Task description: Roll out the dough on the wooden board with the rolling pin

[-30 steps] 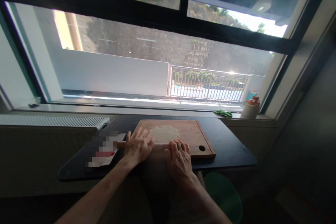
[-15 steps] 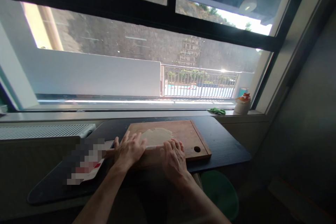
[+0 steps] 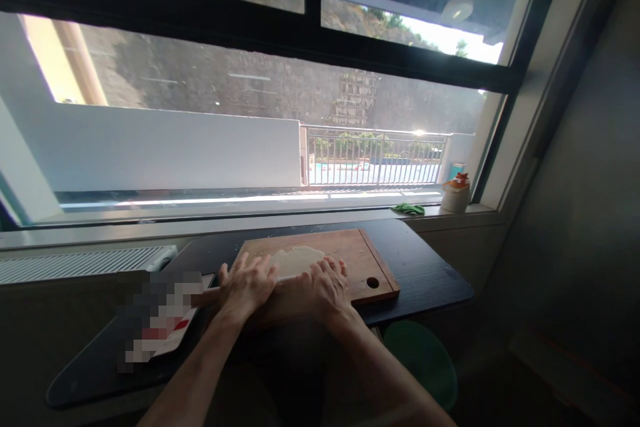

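A wooden rolling pin (image 3: 287, 279) lies across the near part of a wooden cutting board (image 3: 350, 257); its left end sticks out past my left hand. My left hand (image 3: 249, 285) bears down on the pin's left part, fingers bent loosely over it. On the right part, my right hand (image 3: 327, 283) grips the pin with curled fingers. Beyond the pin, a thin sheet of pale dough (image 3: 299, 260) is spread on the board, its near edge partly hidden by the pin and my hands.
The board rests on a dark table (image 3: 425, 273). A blurred-out packet (image 3: 175, 327) lies at the left. Behind are a radiator (image 3: 85, 263), a green cloth-like item (image 3: 409, 209) and a white container (image 3: 455, 197) on the sill. A green round stool or tub (image 3: 420, 360) stands below.
Both hands remain on the rolling pin, with only a slight shift; the right hand sits a little farther forward and left. The camera view has tilted slightly.
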Action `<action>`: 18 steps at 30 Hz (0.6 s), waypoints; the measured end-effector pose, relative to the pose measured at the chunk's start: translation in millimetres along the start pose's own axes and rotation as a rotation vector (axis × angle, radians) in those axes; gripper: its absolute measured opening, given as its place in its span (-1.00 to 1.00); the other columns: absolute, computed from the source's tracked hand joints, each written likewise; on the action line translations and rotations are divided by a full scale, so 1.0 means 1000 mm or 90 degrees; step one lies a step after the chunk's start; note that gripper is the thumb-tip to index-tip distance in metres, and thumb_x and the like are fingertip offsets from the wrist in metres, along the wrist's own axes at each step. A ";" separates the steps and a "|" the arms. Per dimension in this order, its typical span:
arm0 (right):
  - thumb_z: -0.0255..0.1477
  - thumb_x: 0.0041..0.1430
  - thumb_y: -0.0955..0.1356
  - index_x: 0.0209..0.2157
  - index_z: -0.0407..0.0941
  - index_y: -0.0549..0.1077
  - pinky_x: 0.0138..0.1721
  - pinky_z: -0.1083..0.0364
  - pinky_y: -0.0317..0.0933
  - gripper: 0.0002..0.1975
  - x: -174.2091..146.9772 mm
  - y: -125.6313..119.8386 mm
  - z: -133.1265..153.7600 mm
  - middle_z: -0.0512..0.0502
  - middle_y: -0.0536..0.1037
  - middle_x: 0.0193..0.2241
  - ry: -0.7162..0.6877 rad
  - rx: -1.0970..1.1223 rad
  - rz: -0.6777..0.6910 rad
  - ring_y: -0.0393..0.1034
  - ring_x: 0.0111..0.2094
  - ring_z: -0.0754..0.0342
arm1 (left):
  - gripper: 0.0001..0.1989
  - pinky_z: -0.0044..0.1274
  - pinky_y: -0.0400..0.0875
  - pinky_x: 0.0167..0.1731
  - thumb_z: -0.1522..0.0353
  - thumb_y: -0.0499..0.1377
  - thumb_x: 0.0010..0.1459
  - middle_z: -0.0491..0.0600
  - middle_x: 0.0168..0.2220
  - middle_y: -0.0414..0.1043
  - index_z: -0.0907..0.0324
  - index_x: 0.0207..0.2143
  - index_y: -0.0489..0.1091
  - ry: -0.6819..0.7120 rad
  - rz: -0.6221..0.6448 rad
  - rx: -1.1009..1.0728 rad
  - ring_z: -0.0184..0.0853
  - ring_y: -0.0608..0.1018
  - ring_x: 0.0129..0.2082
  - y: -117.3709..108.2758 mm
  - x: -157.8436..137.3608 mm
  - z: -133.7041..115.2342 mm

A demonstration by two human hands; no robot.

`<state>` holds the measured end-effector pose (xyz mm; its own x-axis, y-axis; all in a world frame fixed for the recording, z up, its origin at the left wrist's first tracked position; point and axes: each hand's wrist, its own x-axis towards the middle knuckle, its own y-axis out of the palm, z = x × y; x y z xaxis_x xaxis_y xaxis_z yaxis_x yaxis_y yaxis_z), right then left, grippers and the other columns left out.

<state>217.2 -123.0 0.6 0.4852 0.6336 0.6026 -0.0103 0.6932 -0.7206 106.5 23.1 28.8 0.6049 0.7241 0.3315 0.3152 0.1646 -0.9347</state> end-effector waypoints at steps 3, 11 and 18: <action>-0.27 0.33 0.18 -0.26 -0.05 0.42 0.23 -0.17 -0.08 -0.75 0.000 0.000 0.000 -0.10 0.50 -0.15 -0.003 -0.003 0.001 0.20 0.13 -0.06 | -0.49 0.03 -0.17 0.20 0.13 -0.18 0.26 -0.02 0.17 0.34 0.06 0.10 0.35 0.010 -0.022 0.016 -0.05 0.13 0.29 0.002 -0.003 0.001; -0.35 0.29 0.23 0.04 -0.03 0.28 0.29 -0.14 -0.19 -0.70 -0.059 -0.019 0.008 -0.10 0.41 0.01 -0.043 0.014 -0.032 0.12 0.18 -0.02 | -0.47 -0.09 -0.21 0.26 0.10 -0.15 0.25 -0.04 0.22 0.26 0.10 0.11 0.34 0.091 -0.124 0.041 -0.12 0.10 0.31 0.004 -0.063 0.012; -0.21 0.30 0.20 -0.09 -0.10 0.41 0.25 -0.20 -0.15 -0.68 -0.020 -0.008 0.003 -0.18 0.46 -0.06 -0.022 -0.018 0.001 0.16 0.15 -0.10 | -0.49 -0.04 -0.16 0.23 0.14 -0.20 0.27 -0.05 0.22 0.26 0.06 0.08 0.36 0.063 -0.079 0.070 -0.11 0.09 0.31 0.002 -0.028 0.001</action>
<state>205.1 -140.4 -4.6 0.4542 0.6468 0.6127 0.0141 0.6824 -0.7309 89.7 4.1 17.1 0.6365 0.6255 0.4512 0.3131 0.3251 -0.8924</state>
